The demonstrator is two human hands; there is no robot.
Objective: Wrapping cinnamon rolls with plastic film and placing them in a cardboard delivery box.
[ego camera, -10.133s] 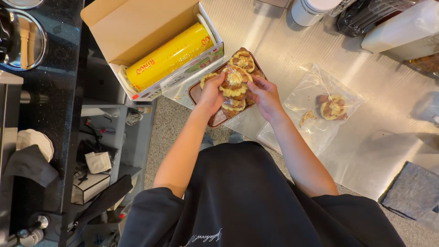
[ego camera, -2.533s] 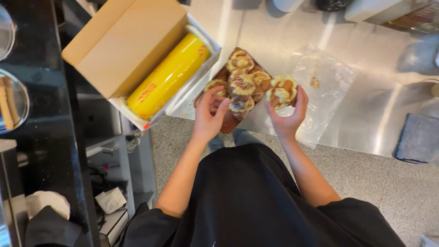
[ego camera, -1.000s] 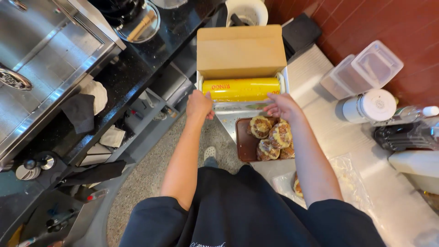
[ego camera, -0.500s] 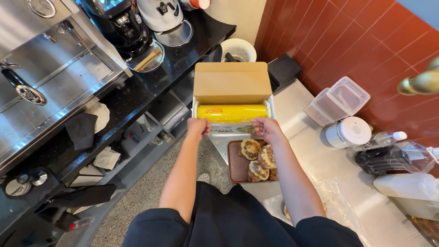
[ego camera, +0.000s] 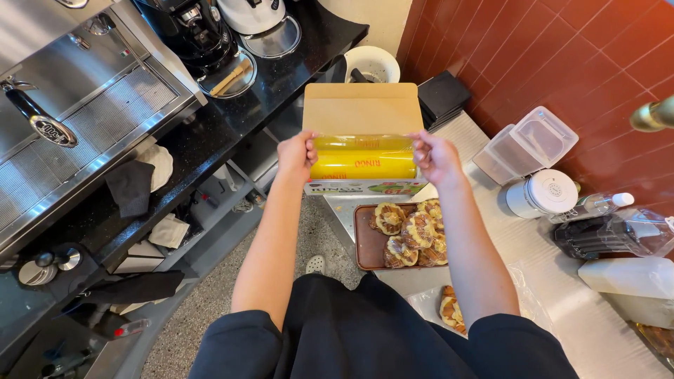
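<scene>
Clear film (ego camera: pixel 363 143) stretches between pinching left (ego camera: pixel 296 156) and right hands (ego camera: pixel 435 156).

I see a bright yellow roll of cling film (ego camera: pixel 363 156) in its plain tan cardboard box (ego camera: pixel 362 107). Just below the box, golden-brown pastries swirled with pale cream (ego camera: pixel 414 231) sit on a dark brown rectangular tray (ego camera: pixel 366 238).
</scene>
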